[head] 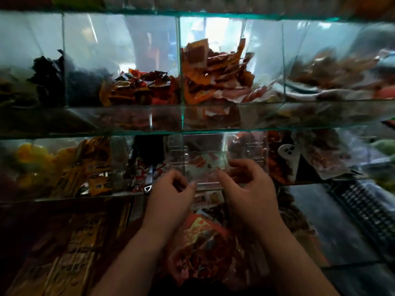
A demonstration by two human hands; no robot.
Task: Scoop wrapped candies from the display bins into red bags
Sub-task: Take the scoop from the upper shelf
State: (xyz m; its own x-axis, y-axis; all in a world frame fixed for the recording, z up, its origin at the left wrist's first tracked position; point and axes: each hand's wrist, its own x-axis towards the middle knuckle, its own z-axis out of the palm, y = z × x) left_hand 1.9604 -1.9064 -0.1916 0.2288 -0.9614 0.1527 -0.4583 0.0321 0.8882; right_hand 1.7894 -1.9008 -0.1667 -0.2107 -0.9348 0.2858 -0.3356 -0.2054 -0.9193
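Note:
A clear hinged plastic lid (205,159) fronts a middle-row bin with red and white wrapped candies (201,162) behind it. My left hand (171,195) is at the lid's lower left corner, fingers curled, thumb tip against the edge. My right hand (250,189) curls its fingers round the lid's lower right edge. Below my hands lies a heap of red and orange wrapped candies (205,242); whether it sits in a bag or a bin is unclear in the dim light.
Glass display bins (181,116) stand in tiers. The upper row holds orange packets (215,75) and red candies (145,86). Yellow packets (94,167) fill the bin left of my hands. A dark grooved tray (363,210) lies at the right.

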